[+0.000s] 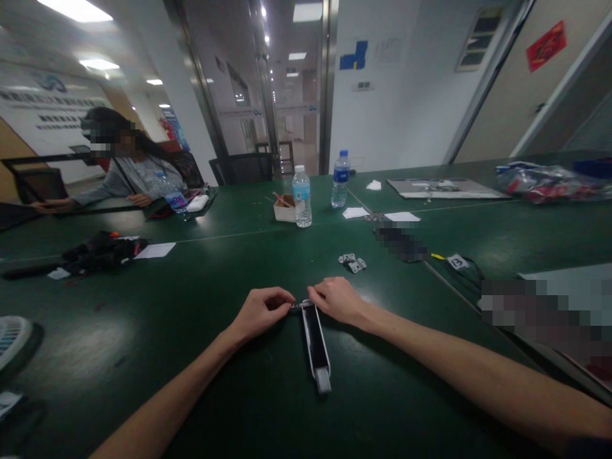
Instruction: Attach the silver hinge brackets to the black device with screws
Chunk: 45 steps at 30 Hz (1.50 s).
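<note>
A long narrow black-and-white device (316, 344) lies lengthwise on the dark green table (191, 357), its grey end pointing at me. My left hand (262, 311) and my right hand (337, 298) meet at its far end. Both are closed in a pinch on a small metal piece (299, 305) between them, right at the device's far tip. What exactly the piece is stays too small to make out. A few small metal hinges (352, 262) lie just beyond my right hand.
Two water bottles (301, 196) (340, 179) and a small cardboard box (285, 208) stand mid-table. Another person (125, 169) sits at the far left. A black bundle (100, 251), papers (155, 250), cables (461, 266) and a wrapped bundle (549, 182) are scattered around.
</note>
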{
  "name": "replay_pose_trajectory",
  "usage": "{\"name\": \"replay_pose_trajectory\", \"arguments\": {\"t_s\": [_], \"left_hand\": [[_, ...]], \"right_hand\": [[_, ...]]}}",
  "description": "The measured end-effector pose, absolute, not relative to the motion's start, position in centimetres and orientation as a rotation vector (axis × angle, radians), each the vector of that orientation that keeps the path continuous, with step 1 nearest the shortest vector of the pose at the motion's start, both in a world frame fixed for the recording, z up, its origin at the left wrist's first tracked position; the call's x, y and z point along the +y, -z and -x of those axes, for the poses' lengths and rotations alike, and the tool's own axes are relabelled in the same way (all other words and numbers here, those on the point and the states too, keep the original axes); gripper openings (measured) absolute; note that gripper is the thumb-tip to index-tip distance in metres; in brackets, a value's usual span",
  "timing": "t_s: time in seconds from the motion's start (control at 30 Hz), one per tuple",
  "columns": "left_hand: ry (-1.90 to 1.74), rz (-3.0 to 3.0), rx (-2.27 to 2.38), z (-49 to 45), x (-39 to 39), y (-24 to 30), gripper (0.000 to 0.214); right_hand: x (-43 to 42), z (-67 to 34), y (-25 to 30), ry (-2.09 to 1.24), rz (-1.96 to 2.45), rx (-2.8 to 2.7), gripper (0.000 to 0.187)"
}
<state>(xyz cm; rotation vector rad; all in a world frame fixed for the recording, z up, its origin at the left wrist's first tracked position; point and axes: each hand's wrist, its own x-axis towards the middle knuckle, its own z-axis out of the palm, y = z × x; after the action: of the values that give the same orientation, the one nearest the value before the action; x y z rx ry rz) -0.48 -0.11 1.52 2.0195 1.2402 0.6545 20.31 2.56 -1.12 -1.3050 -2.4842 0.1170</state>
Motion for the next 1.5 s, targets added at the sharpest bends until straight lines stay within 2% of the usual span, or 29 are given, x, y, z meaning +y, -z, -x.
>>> {"name": "replay_pose_trajectory", "arguments": {"t_s": [0.5, 1.5], "left_hand": [[-0.634, -2.202, 1.252, 0.52, 0.15, -0.96, 0.014], [-0.6, -2.178, 1.196, 0.86, 0.27, -0.87, 0.018]], "right_hand": [[2.57, -20.41, 1.09, -0.177, 1.347, -2.407, 0.047], [2.59, -20.5, 0.92, -0.159, 1.337, -2.464, 0.047]]}}
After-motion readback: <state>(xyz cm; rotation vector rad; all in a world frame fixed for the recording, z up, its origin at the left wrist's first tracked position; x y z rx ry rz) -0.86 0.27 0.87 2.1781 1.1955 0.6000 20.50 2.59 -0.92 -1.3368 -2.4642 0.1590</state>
